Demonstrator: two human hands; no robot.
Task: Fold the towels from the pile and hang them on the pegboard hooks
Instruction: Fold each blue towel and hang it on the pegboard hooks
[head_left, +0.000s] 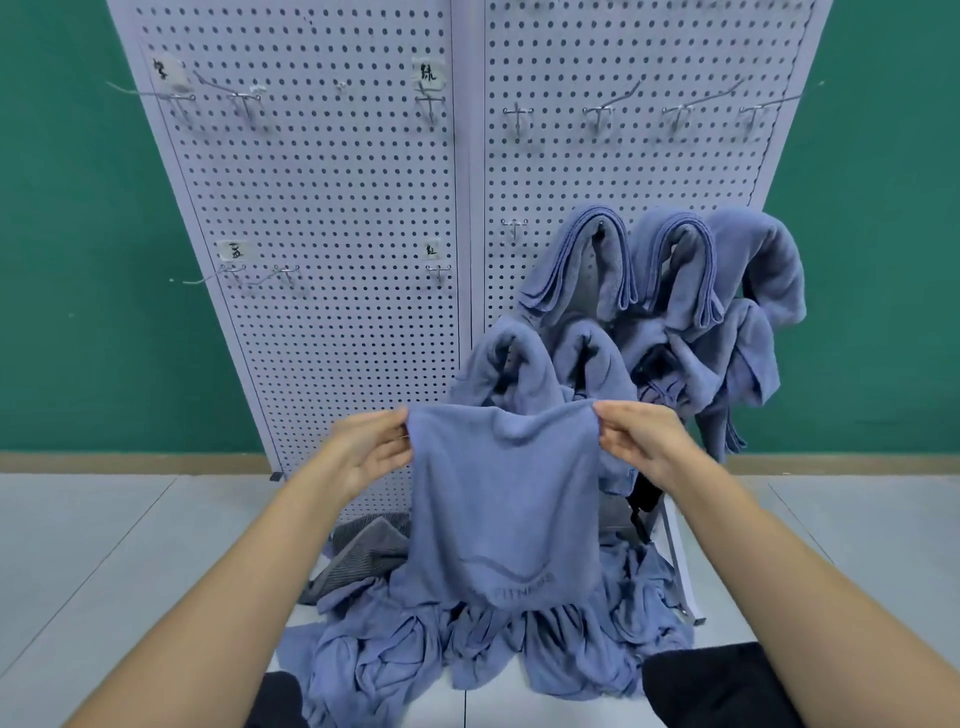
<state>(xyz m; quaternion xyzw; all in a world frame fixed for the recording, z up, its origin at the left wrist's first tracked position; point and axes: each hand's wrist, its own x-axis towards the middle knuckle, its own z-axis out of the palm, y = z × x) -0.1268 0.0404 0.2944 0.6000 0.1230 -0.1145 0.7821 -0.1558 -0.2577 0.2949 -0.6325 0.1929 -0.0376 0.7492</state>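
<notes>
A blue towel (501, 493) was held up near, above the pile (467, 644) on the floor (130, 545), top corners pinched by left grip (371, 449) and right grip (641, 441). Corners were judged best kept level and edges matched before folding; a free hook (514, 224) was seen far, left of hung towels (649, 286).

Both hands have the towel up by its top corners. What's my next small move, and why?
Probably bring the left hand across to the right hand, halving the towel: it hangs wide and flat, while the hung towels are narrow folded strips.
</notes>
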